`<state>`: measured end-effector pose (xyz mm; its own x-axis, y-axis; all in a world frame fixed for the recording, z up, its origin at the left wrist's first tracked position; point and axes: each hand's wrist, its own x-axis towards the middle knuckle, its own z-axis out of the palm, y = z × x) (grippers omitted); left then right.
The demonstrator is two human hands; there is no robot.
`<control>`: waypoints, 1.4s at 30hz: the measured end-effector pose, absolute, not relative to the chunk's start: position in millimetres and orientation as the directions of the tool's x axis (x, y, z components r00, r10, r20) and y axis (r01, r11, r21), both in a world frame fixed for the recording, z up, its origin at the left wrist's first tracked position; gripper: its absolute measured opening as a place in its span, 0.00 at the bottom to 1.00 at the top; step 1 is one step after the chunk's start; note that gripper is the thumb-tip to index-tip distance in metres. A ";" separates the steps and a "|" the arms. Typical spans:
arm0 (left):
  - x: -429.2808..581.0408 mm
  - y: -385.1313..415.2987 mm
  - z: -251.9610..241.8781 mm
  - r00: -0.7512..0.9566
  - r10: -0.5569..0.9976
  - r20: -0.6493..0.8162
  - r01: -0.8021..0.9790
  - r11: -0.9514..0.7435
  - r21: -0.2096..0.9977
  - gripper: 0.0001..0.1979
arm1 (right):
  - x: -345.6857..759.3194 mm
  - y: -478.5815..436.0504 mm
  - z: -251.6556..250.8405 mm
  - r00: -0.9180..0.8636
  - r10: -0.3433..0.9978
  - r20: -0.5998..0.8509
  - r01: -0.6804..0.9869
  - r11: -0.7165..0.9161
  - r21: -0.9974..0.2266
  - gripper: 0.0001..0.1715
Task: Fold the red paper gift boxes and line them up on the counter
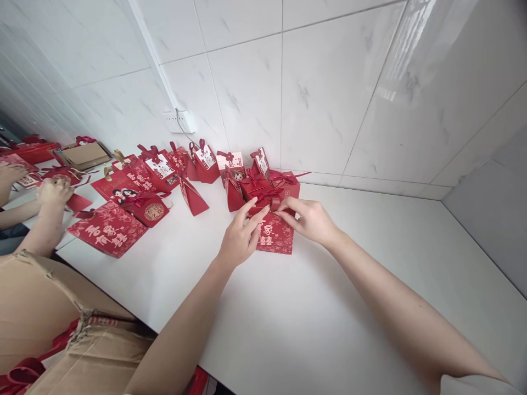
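Note:
A red gift box (276, 238) with pale printed characters stands upright on the white table in front of me. At its top edge is a dark red ribbon (275, 203) with a small loop. My right hand (308, 218) pinches this ribbon between thumb and fingertips from the right. From the left, my left hand (241, 233) reaches to the same spot, its fingers bent and their tips at the ribbon. My fingers partly hide the ribbon and the box's upper left corner. Close behind are more red boxes (291, 189) with ribbon bows.
Several finished-looking red boxes (155, 211) and bags (113, 230) stand to the left along the tiled wall. A co-worker's hands (53, 192) handle red pieces at far left. An open cardboard carton (107, 351) sits at the table's near left edge. A wall socket (179, 122) has a cable.

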<state>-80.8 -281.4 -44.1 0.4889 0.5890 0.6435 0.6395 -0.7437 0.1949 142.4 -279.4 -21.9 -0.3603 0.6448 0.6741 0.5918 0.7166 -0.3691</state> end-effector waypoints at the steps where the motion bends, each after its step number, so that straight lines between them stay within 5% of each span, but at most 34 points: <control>1: -80.1 -281.6 -44.7 0.504 0.578 0.642 0.649 -0.744 0.161 0.24 | 143.2 -278.8 -22.6 -0.369 0.632 0.681 0.600 0.722 -0.345 0.05; 7: -76.2 -281.2 -48.9 0.585 0.514 0.628 0.657 -0.754 0.004 0.26 | 147.1 -274.0 -26.8 -0.332 0.629 0.703 0.678 0.677 -0.286 0.07; 14: -75.0 -282.5 -48.6 0.589 0.497 0.637 0.638 -0.770 0.010 0.24 | 147.2 -275.6 -23.7 -0.311 0.682 0.662 0.649 0.661 -0.375 0.05; 17: -73.7 -285.5 -48.2 0.557 0.520 0.647 0.632 -0.771 0.076 0.22 | 146.0 -277.5 -21.2 -0.313 0.708 0.633 0.633 0.653 -0.417 0.04; 24: -56.0 -275.4 -15.6 0.305 0.754 0.581 0.584 -0.630 0.511 0.13 | 152.5 -285.4 -1.0 -0.388 0.770 0.507 0.522 0.637 -0.567 0.11; 30: -35.0 -250.2 28.6 0.563 0.764 0.314 0.569 -0.634 0.523 0.08 | 174.5 -288.5 17.1 -0.382 0.818 0.430 0.612 0.573 -0.545 0.06; 33: -24.8 -250.8 30.0 0.573 0.754 0.320 0.590 -0.651 0.477 0.10 | 177.9 -291.2 22.4 -0.365 0.836 0.410 0.660 0.543 -0.520 0.01; 36: -19.3 -256.5 18.9 0.555 0.747 0.366 0.616 -0.664 0.424 0.12 | 173.4 -292.9 24.4 -0.306 0.844 0.440 0.647 0.523 -0.555 0.11; 42: -21.2 -254.6 0.2 0.594 0.757 0.272 0.502 -0.613 0.610 0.10 | 166.7 -284.3 19.5 -0.180 0.869 0.461 0.521 0.481 -0.705 0.13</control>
